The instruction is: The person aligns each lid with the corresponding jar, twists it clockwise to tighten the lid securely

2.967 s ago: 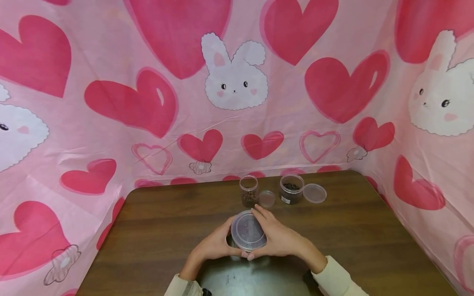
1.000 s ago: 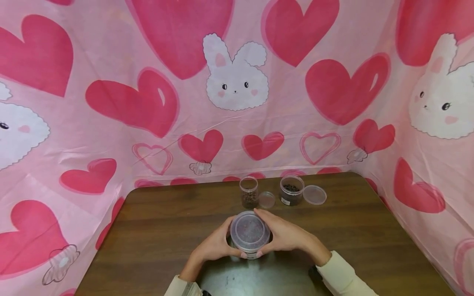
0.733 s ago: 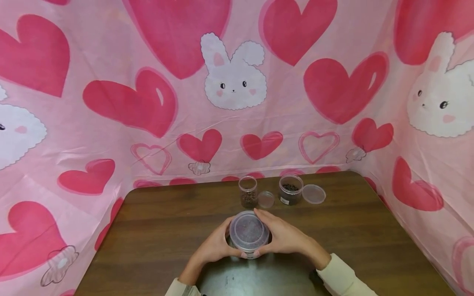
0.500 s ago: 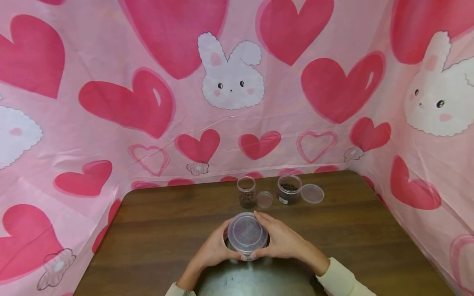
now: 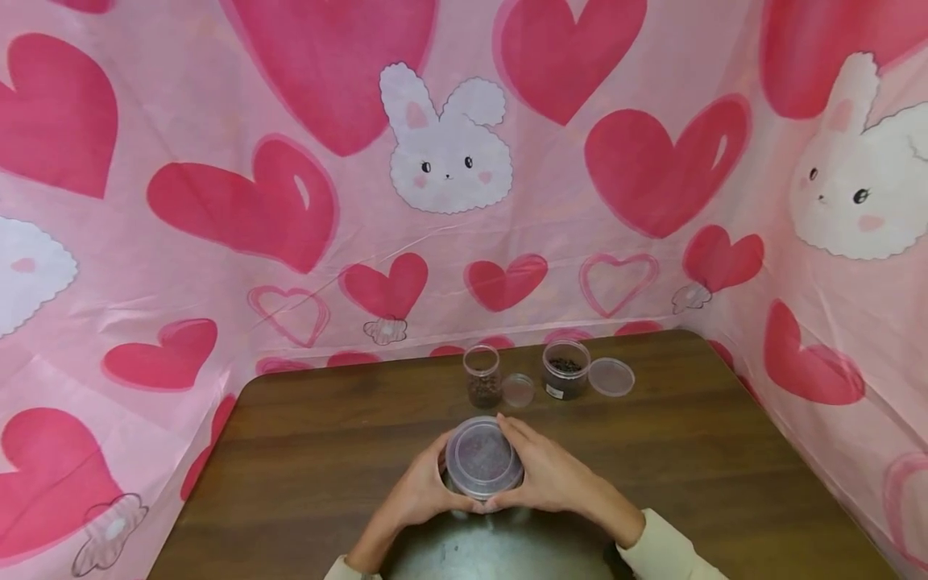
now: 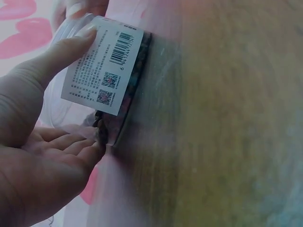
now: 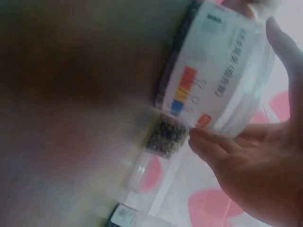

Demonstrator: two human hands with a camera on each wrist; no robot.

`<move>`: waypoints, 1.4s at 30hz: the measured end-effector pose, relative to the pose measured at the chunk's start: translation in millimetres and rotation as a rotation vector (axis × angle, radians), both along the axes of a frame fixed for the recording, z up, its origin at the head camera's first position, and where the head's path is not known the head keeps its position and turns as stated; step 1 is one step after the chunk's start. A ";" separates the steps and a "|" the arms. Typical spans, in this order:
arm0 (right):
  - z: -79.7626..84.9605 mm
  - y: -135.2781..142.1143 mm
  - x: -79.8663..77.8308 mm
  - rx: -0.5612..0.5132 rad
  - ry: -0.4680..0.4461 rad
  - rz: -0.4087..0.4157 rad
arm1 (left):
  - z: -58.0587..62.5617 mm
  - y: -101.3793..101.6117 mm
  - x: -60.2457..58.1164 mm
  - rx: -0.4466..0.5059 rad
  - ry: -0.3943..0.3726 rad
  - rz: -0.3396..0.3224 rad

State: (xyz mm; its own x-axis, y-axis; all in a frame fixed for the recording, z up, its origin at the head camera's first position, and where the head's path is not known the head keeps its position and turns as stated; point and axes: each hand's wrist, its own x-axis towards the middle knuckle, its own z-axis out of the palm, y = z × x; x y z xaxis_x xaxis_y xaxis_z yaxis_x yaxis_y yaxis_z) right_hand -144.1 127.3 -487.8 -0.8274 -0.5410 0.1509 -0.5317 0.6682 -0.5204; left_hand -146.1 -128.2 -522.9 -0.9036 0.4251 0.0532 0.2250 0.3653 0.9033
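Observation:
A round, clear plastic tub with its lid on stands at the front middle of the table, between both hands. My left hand grips its left side, fingers round the far wall and thumb at the front. In the left wrist view that thumb lies over a white label with a barcode, and dark contents show low in the tub. My right hand holds the right side, fingertips at the lid's far edge, thumb meeting the left thumb in front. Another label, with coloured print, faces the right wrist camera.
Behind the tub stand a tall lidless jar of small brown pieces and a wider open jar of dark pieces. Two clear lids lie flat: a small lid between them and a larger lid at right. Patterned pink cloth encloses the table.
The right hand first shifted right along the tub's rim, its thumb parting from the left thumb. Now the thumbs meet again. The left hand has stayed on the tub; the lid is still on.

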 end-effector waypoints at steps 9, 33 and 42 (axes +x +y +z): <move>2.4 6.0 -13.2 -0.042 -0.117 0.054 | 4.3 -4.4 -5.5 -0.048 0.007 -0.026; 0.9 -27.7 8.9 -0.023 -0.048 -0.220 | 6.5 6.5 9.7 -0.228 0.160 0.170; 10.0 -20.8 6.9 -0.082 -0.153 -0.165 | 13.8 6.6 9.9 -0.237 0.124 0.132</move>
